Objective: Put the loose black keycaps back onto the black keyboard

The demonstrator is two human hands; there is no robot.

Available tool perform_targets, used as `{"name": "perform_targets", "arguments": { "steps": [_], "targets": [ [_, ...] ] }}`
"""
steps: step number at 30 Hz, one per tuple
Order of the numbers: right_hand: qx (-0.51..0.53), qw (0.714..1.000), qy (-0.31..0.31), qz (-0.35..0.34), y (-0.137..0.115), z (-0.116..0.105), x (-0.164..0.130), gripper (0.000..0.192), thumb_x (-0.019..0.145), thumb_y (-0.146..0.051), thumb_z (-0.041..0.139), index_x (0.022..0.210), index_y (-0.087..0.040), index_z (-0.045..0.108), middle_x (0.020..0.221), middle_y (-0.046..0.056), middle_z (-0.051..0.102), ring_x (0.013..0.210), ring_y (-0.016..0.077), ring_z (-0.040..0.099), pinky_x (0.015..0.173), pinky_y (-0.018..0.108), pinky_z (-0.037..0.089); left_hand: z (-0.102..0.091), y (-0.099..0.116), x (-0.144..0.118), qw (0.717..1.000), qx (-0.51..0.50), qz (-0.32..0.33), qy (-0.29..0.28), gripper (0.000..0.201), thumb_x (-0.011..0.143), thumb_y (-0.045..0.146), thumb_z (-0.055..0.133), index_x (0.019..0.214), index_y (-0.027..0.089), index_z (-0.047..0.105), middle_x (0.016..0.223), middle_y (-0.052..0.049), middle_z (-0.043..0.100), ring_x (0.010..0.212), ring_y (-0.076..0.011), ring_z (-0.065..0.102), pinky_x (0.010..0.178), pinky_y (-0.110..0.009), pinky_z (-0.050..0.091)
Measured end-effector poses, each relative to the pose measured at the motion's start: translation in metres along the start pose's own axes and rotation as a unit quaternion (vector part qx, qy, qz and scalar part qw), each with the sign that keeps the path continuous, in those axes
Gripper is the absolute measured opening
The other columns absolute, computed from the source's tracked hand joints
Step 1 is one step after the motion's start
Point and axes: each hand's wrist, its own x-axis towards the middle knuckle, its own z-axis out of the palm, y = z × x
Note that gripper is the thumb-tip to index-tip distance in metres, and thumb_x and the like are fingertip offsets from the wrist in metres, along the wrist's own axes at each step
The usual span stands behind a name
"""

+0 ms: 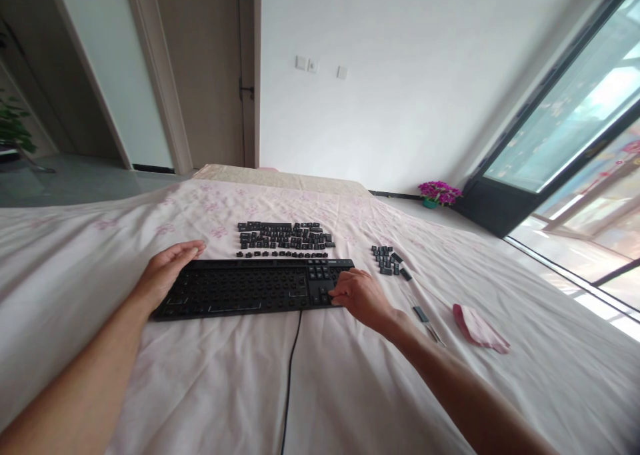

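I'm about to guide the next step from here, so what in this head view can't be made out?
- Head view: letters on the loose keys and the smaller pile are too small to read.
- Right hand covers the keyboard's right end; what its fingers touch is hidden.
- The cable runs off the bottom edge.
- The thin tool is too small to identify.
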Motion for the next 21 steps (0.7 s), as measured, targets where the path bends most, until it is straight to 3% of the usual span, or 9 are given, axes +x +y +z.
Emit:
{"name": "perform_targets", "arguments": {
  "steps": [9,13,17,21],
  "targets": [
    [-0.001,1.000,0.003,0.001,0.000,0.006,-0.004,0.016,0.088,-0.023,0.060,0.079,-0.024,0.074,0.079,0.000,0.066,0.081,0.0149,0.057,0.069,0.024,0.040,-0.001,0.000,0.000,1.000,0.009,-0.001,-0.008,0.058,0.075,0.053,0.068,0.117,0.015,0.064,0.128,-0.013,0.064,0.122,-0.0251,0.056,0.107,-0.035,0.038],
    [-0.067,0.997,0.020,-0.009,-0.005,0.016,-0.013,0.027,0.095,-0.022,0.049,0.078,-0.021,0.070,0.077,0.003,0.061,0.077,0.0158,0.053,0.067,0.027,0.038,0.000,-0.001,0.000,1.000,0.015,0.007,-0.006,0.059,0.074,0.056,0.067,0.117,0.015,0.064,0.127,-0.014,0.065,0.120,-0.0251,0.057,0.107,-0.036,0.038],
    [-0.149,0.988,0.032,-0.029,-0.014,0.025,-0.025,0.025,0.093,-0.011,0.046,0.104,-0.018,0.067,0.085,0.006,0.060,0.082,0.0194,0.049,0.072,0.031,0.038,-0.001,-0.002,0.000,1.000,0.002,0.004,-0.011,0.058,0.076,0.053,0.067,0.119,0.014,0.063,0.127,-0.014,0.064,0.122,-0.0248,0.056,0.110,-0.038,0.034],
    [-0.187,0.981,0.030,-0.039,-0.018,0.031,-0.036,0.035,0.089,-0.006,0.048,0.122,-0.013,0.058,0.093,0.009,0.059,0.086,0.0222,0.048,0.075,0.034,0.039,-0.001,0.000,0.000,1.000,0.003,0.000,-0.011,0.057,0.077,0.051,0.068,0.120,0.014,0.063,0.129,-0.015,0.063,0.123,-0.0257,0.055,0.110,-0.039,0.033]
  ]
}}
